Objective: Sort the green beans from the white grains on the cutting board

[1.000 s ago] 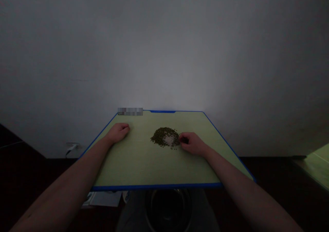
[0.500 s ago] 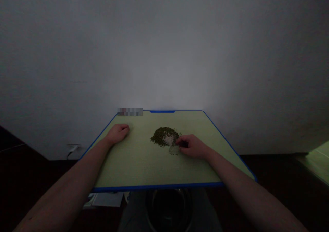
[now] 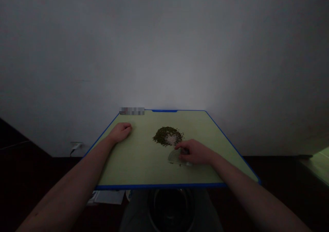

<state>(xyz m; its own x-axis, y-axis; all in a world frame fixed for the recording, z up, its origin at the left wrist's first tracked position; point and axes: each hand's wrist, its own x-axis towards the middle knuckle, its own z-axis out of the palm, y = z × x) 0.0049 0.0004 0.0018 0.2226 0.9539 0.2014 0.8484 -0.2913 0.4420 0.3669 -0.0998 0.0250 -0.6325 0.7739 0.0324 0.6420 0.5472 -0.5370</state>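
On the pale green tabletop lies a heap of small green beans, with white grains on its near right part. My right hand is closed on a clear protractor, just on the near side of the heap. The protractor's curved edge faces the heap, and a few loose beans lie along its straight edge. To the left of the heap, my left hand rests on the table in a loose fist, apart from the beans, with nothing visible in it.
A round metal pot sits below the table's near edge, between my legs. Blue trim borders the table, which stands close to a grey wall. A wall socket with a plug is at the left.
My right hand has drawn the protractor nearer to me, away from the heap, and more of the protractor now shows. My left hand stays in place; the view has shifted slightly.
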